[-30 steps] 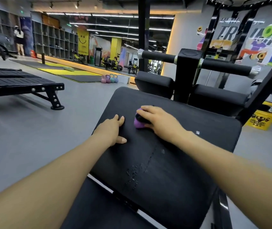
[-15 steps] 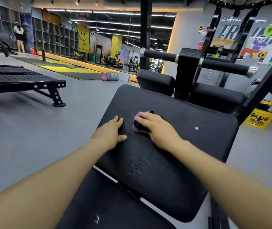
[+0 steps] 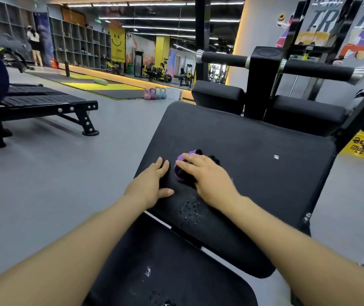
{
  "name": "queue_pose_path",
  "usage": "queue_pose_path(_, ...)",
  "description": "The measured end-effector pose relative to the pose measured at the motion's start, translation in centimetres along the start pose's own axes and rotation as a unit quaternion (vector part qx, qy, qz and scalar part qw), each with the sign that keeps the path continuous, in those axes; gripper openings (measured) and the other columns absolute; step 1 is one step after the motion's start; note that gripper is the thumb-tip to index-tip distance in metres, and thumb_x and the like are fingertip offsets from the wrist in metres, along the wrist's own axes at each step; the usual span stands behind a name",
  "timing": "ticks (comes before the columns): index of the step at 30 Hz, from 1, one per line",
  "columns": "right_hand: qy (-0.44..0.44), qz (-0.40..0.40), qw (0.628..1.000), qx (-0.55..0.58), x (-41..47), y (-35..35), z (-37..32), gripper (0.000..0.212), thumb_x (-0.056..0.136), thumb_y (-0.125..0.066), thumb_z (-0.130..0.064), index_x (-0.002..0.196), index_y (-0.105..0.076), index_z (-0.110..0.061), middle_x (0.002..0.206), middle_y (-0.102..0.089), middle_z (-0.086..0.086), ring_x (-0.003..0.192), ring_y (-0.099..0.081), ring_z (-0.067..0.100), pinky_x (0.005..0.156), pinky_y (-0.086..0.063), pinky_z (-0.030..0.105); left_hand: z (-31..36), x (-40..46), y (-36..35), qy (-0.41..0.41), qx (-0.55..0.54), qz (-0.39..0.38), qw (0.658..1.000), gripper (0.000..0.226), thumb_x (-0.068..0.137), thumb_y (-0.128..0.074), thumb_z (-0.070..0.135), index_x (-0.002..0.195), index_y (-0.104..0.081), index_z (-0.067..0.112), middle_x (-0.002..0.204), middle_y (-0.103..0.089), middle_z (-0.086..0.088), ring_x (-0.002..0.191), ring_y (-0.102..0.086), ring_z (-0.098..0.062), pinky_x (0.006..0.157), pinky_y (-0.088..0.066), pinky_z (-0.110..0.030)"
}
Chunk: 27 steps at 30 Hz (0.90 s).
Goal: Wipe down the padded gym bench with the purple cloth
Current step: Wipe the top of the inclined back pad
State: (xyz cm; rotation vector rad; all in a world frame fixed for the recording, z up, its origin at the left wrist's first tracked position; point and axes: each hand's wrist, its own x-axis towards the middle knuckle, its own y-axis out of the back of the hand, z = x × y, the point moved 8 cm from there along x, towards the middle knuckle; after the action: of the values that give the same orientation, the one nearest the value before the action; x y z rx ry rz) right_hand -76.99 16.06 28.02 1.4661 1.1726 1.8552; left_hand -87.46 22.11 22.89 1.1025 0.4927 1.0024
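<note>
The black padded gym bench (image 3: 254, 151) carries a bunched purple-and-black cloth (image 3: 182, 171) under the right hand (image 3: 209, 175). The left hand (image 3: 152, 184) rests flat just beside it. Small water droplets (image 3: 189, 209) bead on the pad near both wrists.

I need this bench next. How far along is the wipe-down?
Underway: the right hand presses the purple cloth on the padded bench; the left hand rests flat beside it. Left: droplets near the pad's edge and a white speck.
</note>
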Motion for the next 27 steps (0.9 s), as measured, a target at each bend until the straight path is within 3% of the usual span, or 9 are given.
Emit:
queue_pose_path(3,-0.016,-0.056,0.998,-0.02,1.0,1.5,3.2,0.055,0.092,-0.05,-0.01,0.139,-0.039,-0.036,0.149,-0.032,-0.015,0.133,-0.032,0.013,0.096,-0.042,0.032,0.2,-0.3,0.1,0.005,0.004,-0.003,1.0,0.081,0.09,-0.057,0.038,0.151,-0.006,0.026,0.158,0.005,0.009,0.146,-0.011,-0.013,0.115,-0.024,-0.032)
queue_pose_path(8,-0.169,0.087,0.98,-0.053,3.3,5.1,9.1,0.047,0.091,-0.052,-0.011,0.135,-0.048,-0.028,0.14,-0.044,-0.003,0.122,-0.042,0.028,0.09,-0.044,0.038,0.4,-0.4,0.0,0.006,0.003,0.004,1.0,0.077,0.092,-0.055,0.037,0.151,-0.006,0.027,0.158,0.005,0.01,0.145,-0.013,-0.012,0.113,-0.026,-0.03)
queue_pose_path(10,-0.156,0.089,0.982,-0.062,2.9,3.8,6.7,0.047,0.088,-0.053,-0.008,0.133,-0.051,-0.024,0.138,-0.047,-0.001,0.119,-0.045,0.028,0.089,-0.043,0.036,0.3,-0.4,0.0,0.005,0.003,0.005,1.0,0.078,0.091,-0.055,0.037,0.151,-0.006,0.027,0.158,0.005,0.01,0.145,-0.012,-0.012,0.113,-0.025,-0.029)
queue_pose_path(14,-0.028,0.048,0.998,-0.02,-0.8,0.0,-1.1,0.055,0.075,-0.064,0.003,0.124,-0.061,-0.021,0.13,-0.057,-0.002,0.114,-0.056,0.024,0.077,-0.054,0.034,0.2,-0.5,0.1,0.012,0.013,0.002,1.0,0.077,0.092,-0.055,0.039,0.151,-0.007,0.027,0.158,0.004,0.01,0.145,-0.015,-0.013,0.113,-0.026,-0.03)
queue_pose_path(17,0.008,-0.041,0.999,-0.01,-1.5,0.5,-1.3,0.062,0.087,-0.049,-0.001,0.137,-0.043,-0.035,0.146,-0.038,-0.013,0.13,-0.039,0.015,0.092,-0.046,0.032,0.0,-1.7,0.4,0.013,0.047,-0.004,0.999,0.072,0.092,-0.054,0.039,0.15,-0.014,0.027,0.158,-0.005,0.01,0.142,-0.023,-0.016,0.11,-0.032,-0.035)
queue_pose_path(19,-0.011,-0.069,0.997,-0.026,-0.2,1.6,0.6,0.06,0.09,-0.046,-0.006,0.137,-0.04,-0.042,0.146,-0.035,-0.017,0.129,-0.036,0.015,0.091,-0.045,0.031,-0.7,-2.9,0.8,0.01,0.062,0.003,0.998,0.064,0.092,-0.055,0.035,0.148,-0.024,0.026,0.156,-0.017,0.011,0.139,-0.029,-0.015,0.108,-0.036,-0.036)
queue_pose_path(22,-0.113,0.039,0.991,-0.057,2.5,4.2,5.2,0.046,0.092,-0.052,-0.013,0.132,-0.048,-0.036,0.132,-0.048,-0.003,0.115,-0.042,0.023,0.078,-0.044,0.034,-2.9,-5.0,0.7,0.03,0.047,0.019,0.998,0.054,0.092,-0.055,0.029,0.143,-0.036,0.025,0.149,-0.031,0.012,0.13,-0.041,-0.014,0.102,-0.041,-0.035)
queue_pose_path(24,-0.181,0.086,0.978,-0.064,3.3,3.7,5.5,0.044,0.09,-0.052,-0.01,0.13,-0.052,-0.029,0.122,-0.052,0.004,0.109,-0.044,0.028,0.073,-0.044,0.036,-3.9,-5.7,0.1,0.035,0.01,0.023,0.999,0.054,0.094,-0.053,0.028,0.145,-0.034,0.024,0.151,-0.028,0.012,0.127,-0.044,-0.012,0.104,-0.038,-0.029)
queue_pose_path(27,-0.103,0.074,0.991,-0.049,2.4,0.4,0.1,0.051,0.073,-0.064,0.003,0.117,-0.064,-0.021,0.111,-0.063,0.004,0.096,-0.056,0.03,0.062,-0.047,0.032,-4.3,-5.6,-1.0,0.024,-0.003,0.011,1.0,0.055,0.098,-0.046,0.027,0.148,-0.026,0.019,0.157,-0.016,0.008,0.138,-0.032,-0.012,0.109,-0.026,-0.023)
